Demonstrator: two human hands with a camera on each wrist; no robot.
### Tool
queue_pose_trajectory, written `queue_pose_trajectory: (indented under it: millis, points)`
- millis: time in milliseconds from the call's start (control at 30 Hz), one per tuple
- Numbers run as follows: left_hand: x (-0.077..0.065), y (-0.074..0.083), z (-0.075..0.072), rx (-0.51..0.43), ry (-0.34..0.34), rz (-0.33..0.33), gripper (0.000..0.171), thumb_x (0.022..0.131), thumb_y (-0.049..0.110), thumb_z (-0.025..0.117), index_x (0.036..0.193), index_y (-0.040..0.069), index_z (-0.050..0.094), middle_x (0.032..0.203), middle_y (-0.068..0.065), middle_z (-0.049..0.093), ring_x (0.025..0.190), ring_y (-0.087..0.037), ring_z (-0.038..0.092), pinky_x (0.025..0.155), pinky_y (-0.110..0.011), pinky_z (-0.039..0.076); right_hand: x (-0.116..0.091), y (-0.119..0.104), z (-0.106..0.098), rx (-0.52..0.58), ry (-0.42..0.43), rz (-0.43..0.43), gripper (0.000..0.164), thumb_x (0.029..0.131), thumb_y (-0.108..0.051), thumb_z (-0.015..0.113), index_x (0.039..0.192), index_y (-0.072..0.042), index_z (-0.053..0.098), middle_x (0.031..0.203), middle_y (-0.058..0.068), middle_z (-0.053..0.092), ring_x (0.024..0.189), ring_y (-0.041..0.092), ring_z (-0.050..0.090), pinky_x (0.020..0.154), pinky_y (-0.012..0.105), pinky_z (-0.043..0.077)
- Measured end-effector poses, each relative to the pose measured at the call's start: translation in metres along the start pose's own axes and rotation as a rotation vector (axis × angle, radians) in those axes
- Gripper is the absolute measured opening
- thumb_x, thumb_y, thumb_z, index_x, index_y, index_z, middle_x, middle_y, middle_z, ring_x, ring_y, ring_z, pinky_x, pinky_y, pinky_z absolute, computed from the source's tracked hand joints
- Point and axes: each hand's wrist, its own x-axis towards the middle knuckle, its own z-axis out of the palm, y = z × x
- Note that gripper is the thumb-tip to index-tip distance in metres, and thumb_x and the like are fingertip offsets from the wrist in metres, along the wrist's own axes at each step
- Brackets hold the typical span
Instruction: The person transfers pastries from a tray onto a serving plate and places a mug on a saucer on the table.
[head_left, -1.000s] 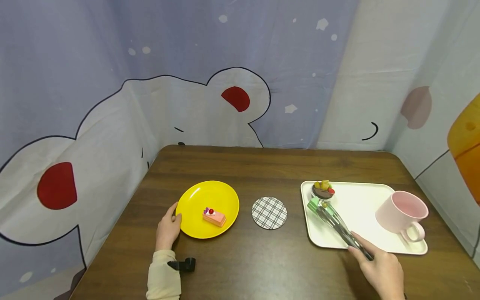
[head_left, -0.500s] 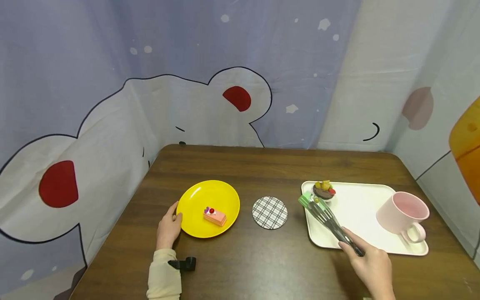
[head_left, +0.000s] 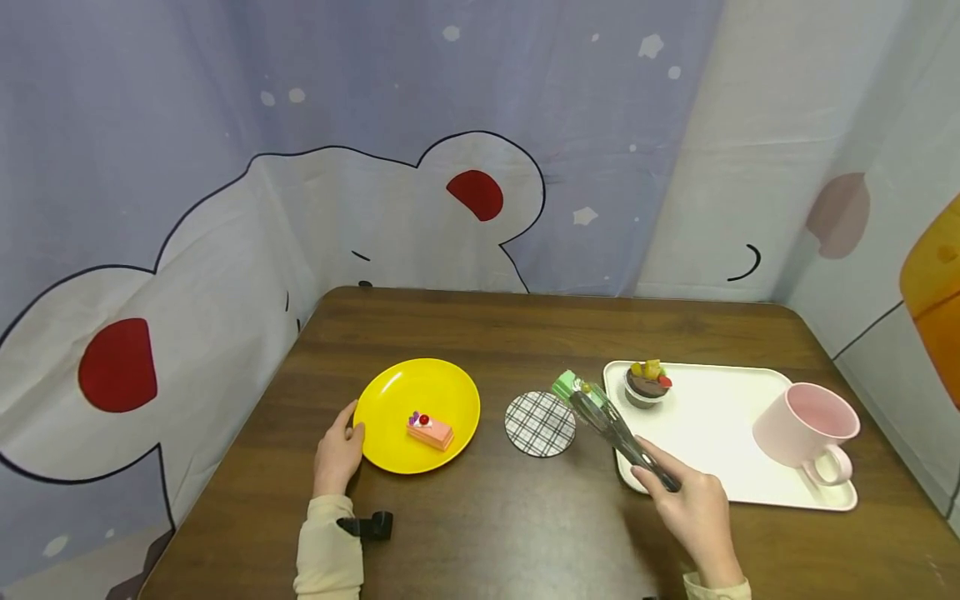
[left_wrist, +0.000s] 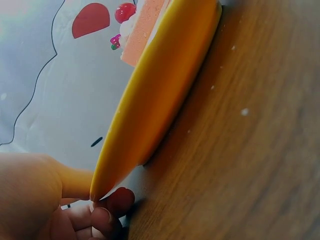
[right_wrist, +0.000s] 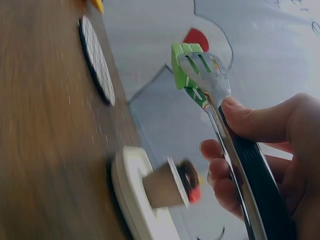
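Note:
My left hand [head_left: 339,450] grips the left rim of a yellow plate [head_left: 390,375], thumb on top and fingers curled beneath, as the left wrist view shows. On that plate lies a pink toy cake slice [head_left: 430,432] with a red berry on top. My right hand [head_left: 693,504] holds a pair of metal tongs [head_left: 618,433] with dark handles. Between the tongs' slotted ends is a green toy cake slice [right_wrist: 181,65], raised above the table. In the head view the green slice overlaps the space between the checked coaster [head_left: 539,425] and the tray.
A white tray [head_left: 705,417] stands at the right. On it are a chocolate cupcake [head_left: 645,385] topped with fruit and a pink mug [head_left: 798,425], its handle toward the front. A patterned curtain [head_left: 375,100] hangs behind the brown table [head_left: 480,533].
My right hand has moved left with the tongs, lifting the green cake slice away from the tray toward the coaster. My left hand stays at the plate's rim.

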Motion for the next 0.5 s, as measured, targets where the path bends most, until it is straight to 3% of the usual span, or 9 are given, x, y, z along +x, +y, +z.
queue_pose_trajectory:
  millis: [200, 300, 367, 500]
  points:
    - [0.000, -0.001, 0.001, 0.011, 0.016, 0.015, 0.053, 0.102, 0.021, 0.039, 0.154, 0.013, 0.027, 0.143, -0.031, 0.045, 0.129, -0.047, 0.047, 0.105, -0.062, 0.037, 0.011, -0.014, 0.016, 0.028, -0.029, -0.067, 0.038, 0.068, -0.010, 0.085, 0.105, -0.014, 0.077, 0.079, 0.015, 0.075, 0.051, 0.010, 0.052, 0.051, 0.034, 0.045]
    - [0.001, -0.002, 0.001, 0.015, 0.022, 0.020, 0.053, 0.102, 0.021, 0.039, 0.153, 0.013, 0.027, 0.142, -0.031, 0.046, 0.129, -0.047, 0.048, 0.105, -0.062, 0.038, 0.017, -0.021, 0.023, 0.050, -0.039, -0.098, 0.039, 0.068, -0.010, 0.085, 0.106, -0.014, 0.077, 0.074, 0.012, 0.075, 0.047, -0.003, 0.033, 0.045, 0.026, 0.037]
    - [0.001, -0.002, 0.001, 0.015, 0.023, 0.020, 0.053, 0.102, 0.021, 0.039, 0.153, 0.013, 0.027, 0.143, -0.031, 0.046, 0.129, -0.047, 0.048, 0.105, -0.062, 0.037, 0.021, -0.026, 0.027, 0.061, -0.043, -0.116, 0.039, 0.068, -0.011, 0.085, 0.106, -0.015, 0.077, 0.070, 0.011, 0.073, 0.048, -0.006, 0.020, 0.044, 0.022, 0.030]
    - [0.001, -0.003, 0.001, 0.019, 0.030, 0.023, 0.053, 0.102, 0.021, 0.039, 0.153, 0.013, 0.028, 0.142, -0.030, 0.047, 0.129, -0.046, 0.048, 0.105, -0.062, 0.038, 0.028, -0.036, 0.035, 0.075, -0.060, -0.134, 0.039, 0.069, -0.013, 0.084, 0.107, -0.015, 0.076, 0.059, 0.008, 0.068, 0.049, -0.004, 0.017, 0.045, 0.021, 0.029]
